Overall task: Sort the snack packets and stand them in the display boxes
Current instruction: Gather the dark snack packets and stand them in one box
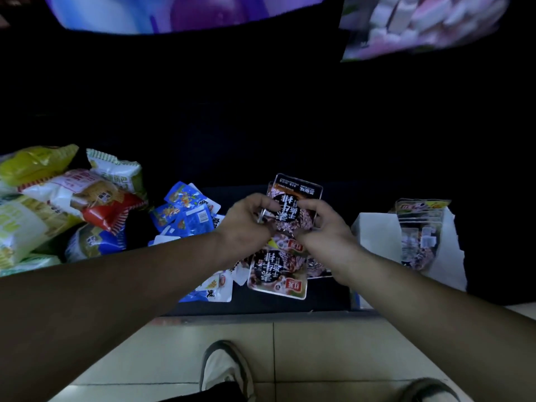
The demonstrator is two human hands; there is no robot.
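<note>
Left hand [249,219] and right hand [324,227] both pinch a glossy brown-and-black foil snack packet [293,195], a flat rectangle with its long axis away from me, above the dark bench [324,300]. I see the white card display box [374,233] to the right; right hand nearer. Film looks slippery.

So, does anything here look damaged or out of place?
Yes. The white box on the right has a ragged, torn-looking edge; blue packets lie in a loose heap, none standing.
</note>
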